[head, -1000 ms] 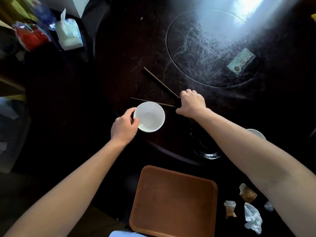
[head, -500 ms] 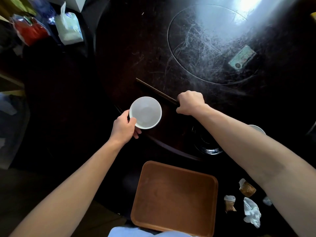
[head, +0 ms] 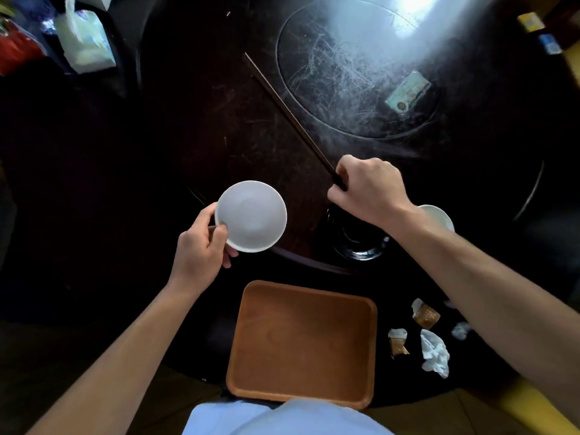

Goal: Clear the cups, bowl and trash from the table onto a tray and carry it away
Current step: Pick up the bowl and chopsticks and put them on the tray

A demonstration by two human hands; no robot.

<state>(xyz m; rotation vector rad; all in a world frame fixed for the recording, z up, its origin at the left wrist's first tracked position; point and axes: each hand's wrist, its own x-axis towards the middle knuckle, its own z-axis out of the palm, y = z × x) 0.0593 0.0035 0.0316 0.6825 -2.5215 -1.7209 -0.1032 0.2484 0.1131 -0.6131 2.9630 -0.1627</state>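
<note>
My left hand (head: 202, 246) grips the near rim of a small white bowl (head: 252, 215), held above the table's near edge. My right hand (head: 370, 186) is closed around the near end of a pair of dark chopsticks (head: 288, 117) that point up and away to the left. An empty brown wooden tray (head: 303, 343) lies below both hands, in front of my body. A white cup (head: 439, 215) shows partly behind my right wrist, and a dark glass dish (head: 354, 243) sits under that hand. Crumpled tissue (head: 434, 356) and torn brown wrappers (head: 425, 315) lie right of the tray.
The dark round table (head: 226, 127) has a scratched glass turntable (head: 361, 67) with a small card (head: 408, 92) on it. A white plastic bag (head: 84, 42) and a red bag (head: 15, 48) sit at far left beyond the table.
My left hand lifted the bowl off the table and drew it toward me. My right hand gathered both chopsticks and raised them, tips now pointing further away.
</note>
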